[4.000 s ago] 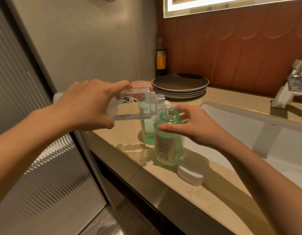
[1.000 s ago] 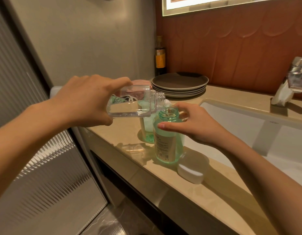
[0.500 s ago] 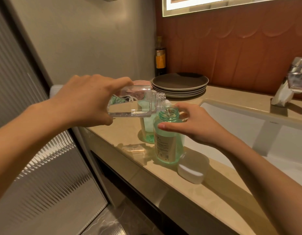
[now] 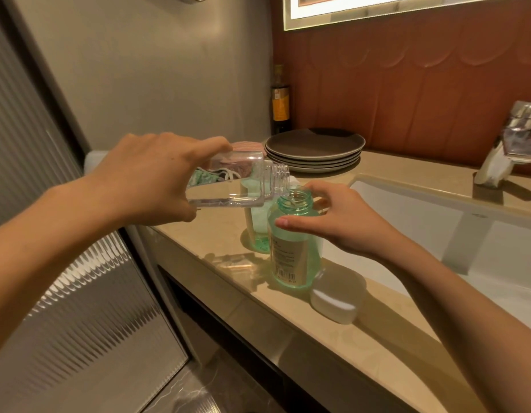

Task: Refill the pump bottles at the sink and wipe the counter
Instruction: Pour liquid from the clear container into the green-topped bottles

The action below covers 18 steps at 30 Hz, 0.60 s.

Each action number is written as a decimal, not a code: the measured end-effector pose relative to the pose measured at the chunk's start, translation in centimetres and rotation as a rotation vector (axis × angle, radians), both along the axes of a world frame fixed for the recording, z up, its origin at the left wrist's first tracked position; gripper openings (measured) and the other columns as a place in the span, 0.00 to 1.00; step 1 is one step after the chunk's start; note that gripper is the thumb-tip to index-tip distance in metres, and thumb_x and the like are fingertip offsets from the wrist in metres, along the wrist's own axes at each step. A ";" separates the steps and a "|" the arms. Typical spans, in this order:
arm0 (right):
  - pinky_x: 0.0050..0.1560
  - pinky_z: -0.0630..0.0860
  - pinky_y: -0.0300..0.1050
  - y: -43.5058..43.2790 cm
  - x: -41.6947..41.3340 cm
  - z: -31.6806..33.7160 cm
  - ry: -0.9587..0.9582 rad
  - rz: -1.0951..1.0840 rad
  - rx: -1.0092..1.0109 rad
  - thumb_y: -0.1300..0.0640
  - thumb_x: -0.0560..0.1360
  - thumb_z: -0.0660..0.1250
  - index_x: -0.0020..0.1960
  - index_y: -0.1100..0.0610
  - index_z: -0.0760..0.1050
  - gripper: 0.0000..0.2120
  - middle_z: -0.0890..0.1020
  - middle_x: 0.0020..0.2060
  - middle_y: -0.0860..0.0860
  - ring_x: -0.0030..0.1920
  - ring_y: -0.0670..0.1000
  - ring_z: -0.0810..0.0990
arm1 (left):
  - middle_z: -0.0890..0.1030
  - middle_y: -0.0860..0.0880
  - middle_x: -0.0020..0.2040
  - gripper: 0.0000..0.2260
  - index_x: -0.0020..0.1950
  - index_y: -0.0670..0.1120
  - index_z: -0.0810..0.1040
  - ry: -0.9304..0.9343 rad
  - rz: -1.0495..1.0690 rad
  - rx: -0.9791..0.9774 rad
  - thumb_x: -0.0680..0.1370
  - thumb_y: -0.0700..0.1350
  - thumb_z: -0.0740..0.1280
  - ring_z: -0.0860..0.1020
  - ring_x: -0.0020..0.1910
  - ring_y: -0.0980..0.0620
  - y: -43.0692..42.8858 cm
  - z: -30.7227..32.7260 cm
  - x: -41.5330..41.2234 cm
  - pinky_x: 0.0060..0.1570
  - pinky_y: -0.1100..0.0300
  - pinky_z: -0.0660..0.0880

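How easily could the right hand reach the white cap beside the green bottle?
Probably yes: the white cap lies uncovered on the counter, close beneath the right hand. But that hand grips the green bottle while the left hand tips the clear bottle over it, so it must let go first.

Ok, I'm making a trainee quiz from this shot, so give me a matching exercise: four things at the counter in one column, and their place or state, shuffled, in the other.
Things:
1. clear bottle
2. green bottle
3. white cap
4. stack of plates

States:
A. at the back of the counter
B. tipped in the left hand, mouth at another bottle's neck
C. upright, uncapped, held by the right hand
D. lying near the counter's front edge

Pairs: 1-B, 2-C, 3-D, 4-A
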State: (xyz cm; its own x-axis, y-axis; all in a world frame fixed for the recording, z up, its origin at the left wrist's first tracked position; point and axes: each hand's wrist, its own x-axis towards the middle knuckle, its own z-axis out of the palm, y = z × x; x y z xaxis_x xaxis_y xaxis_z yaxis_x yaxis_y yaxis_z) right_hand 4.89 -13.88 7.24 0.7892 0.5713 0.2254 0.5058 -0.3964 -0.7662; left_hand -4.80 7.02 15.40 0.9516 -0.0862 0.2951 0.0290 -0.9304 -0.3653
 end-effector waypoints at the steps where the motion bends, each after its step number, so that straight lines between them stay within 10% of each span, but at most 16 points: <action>1: 0.50 0.77 0.45 0.0 0.0 0.0 0.003 0.001 0.001 0.36 0.59 0.71 0.55 0.52 0.77 0.30 0.81 0.50 0.46 0.53 0.46 0.77 | 0.77 0.58 0.56 0.36 0.67 0.62 0.58 -0.001 -0.001 0.001 0.65 0.50 0.74 0.77 0.49 0.50 0.0 0.0 0.0 0.31 0.61 0.63; 18: 0.43 0.75 0.36 0.0 -0.1 0.1 0.005 0.008 -0.006 0.39 0.63 0.72 0.54 0.51 0.77 0.25 0.81 0.48 0.44 0.48 0.43 0.77 | 0.77 0.59 0.57 0.36 0.67 0.62 0.58 -0.020 -0.027 0.017 0.65 0.50 0.74 0.77 0.51 0.49 0.1 0.0 0.1 0.34 0.59 0.68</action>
